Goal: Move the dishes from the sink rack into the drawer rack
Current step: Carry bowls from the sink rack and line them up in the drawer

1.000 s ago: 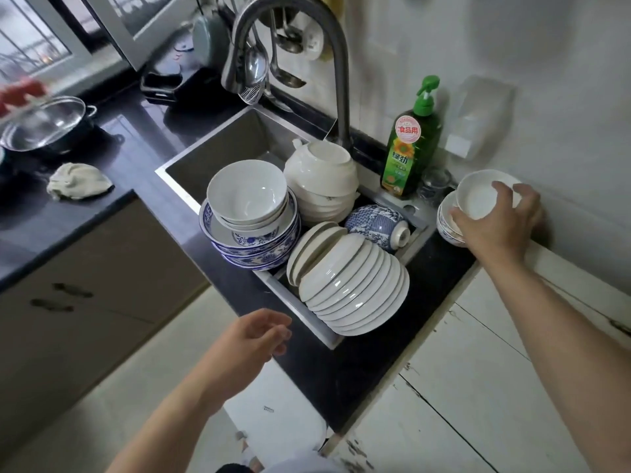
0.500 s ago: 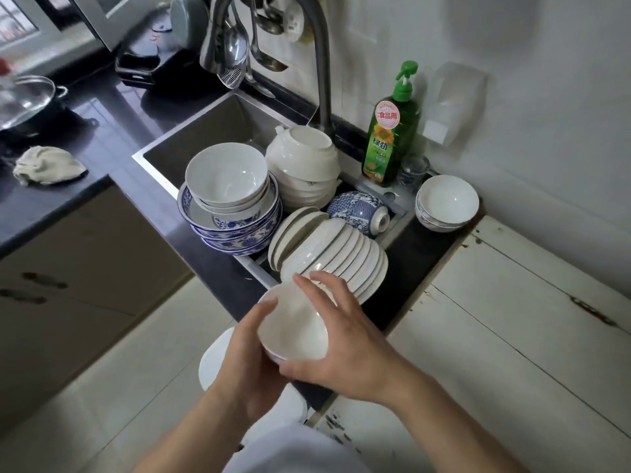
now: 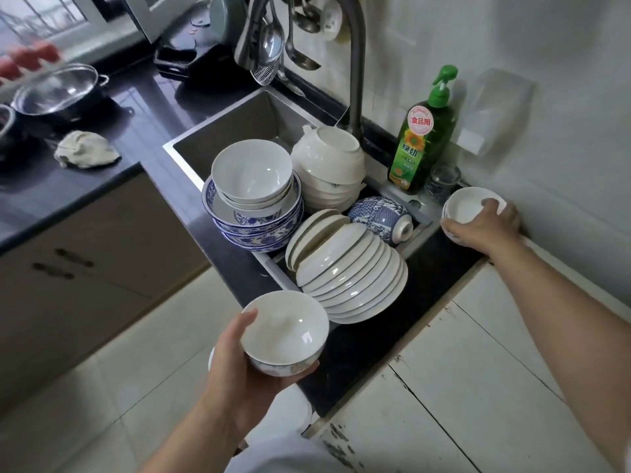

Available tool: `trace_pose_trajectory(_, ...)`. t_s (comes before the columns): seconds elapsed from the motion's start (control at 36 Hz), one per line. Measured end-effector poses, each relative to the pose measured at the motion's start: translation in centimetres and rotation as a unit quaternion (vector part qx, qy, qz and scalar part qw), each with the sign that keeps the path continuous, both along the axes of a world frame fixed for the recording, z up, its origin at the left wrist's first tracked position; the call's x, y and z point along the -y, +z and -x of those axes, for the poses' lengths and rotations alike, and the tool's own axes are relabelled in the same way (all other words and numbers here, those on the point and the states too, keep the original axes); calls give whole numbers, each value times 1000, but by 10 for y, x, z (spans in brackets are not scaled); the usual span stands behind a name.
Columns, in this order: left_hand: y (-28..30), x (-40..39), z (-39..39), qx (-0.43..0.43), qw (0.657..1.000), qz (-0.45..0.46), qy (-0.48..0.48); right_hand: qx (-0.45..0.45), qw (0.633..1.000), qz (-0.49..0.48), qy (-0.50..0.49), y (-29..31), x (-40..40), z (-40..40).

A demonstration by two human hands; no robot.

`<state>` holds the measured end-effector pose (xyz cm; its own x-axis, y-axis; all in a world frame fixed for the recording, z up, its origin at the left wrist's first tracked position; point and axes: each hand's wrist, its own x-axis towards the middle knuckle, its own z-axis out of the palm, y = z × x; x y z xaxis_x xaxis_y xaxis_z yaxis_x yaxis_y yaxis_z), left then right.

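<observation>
Dark stone counter: left hand is cupping a white porcelain bowl; right hand, grip curling, is gripping small stacked white bowls, presumably for nesting.

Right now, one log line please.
left hand: holds white bowl | right hand: grips small bowl stack by soap bottle | plates: in sink

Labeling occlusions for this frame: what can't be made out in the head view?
- Drawer rack: not in the head view at all.
- Small white bowls by the wall: count hidden under the right hand.
- Sink rack: buried under the leaning plates.
- Left hand grip: fingers mostly hidden beneath the white bowl.
- Red blurred thing at the top-left edge: unidentifiable.
</observation>
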<state>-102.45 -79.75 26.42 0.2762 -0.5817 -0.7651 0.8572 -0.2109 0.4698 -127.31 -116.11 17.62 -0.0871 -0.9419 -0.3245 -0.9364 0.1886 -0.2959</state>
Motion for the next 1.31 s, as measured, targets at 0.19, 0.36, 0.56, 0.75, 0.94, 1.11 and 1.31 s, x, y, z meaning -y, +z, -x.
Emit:
trace_pose_trajectory(0.19, 8, -4, -3, -3, 1000, 7, 14, -1, 998, -22, -65, -4, 14, -14)
trace_pose_trajectory(0.36, 9, -4, -5, -8, 1000, 1, 20, 0, 997, -12, -76, -7, 14, -15)
trace_pose_trajectory(0.56, 16, -6, -12, -16, 1000, -1, 23, 6, 997, 45, -67, 1, 3, -16)
trace_pose_trajectory(0.75, 26, -8, -30, -39, 998, 51, 8, 130, 984, 116, -40, 52, -53, -22)
trace_pose_trajectory(0.94, 40, -17, -53, -35, 988, 141, -47, 272, 936, 94, 205, 118, -182, -45)
trace_pose_trajectory(1.11, 39, -39, -71, 26, 983, 136, -124, 318, 890, 68, 320, 158, -254, -71)
trace_pose_trajectory(1.31, 25, -85, -75, 117, 974, 55, -186, 238, 850, 35, 468, 191, -323, -130)
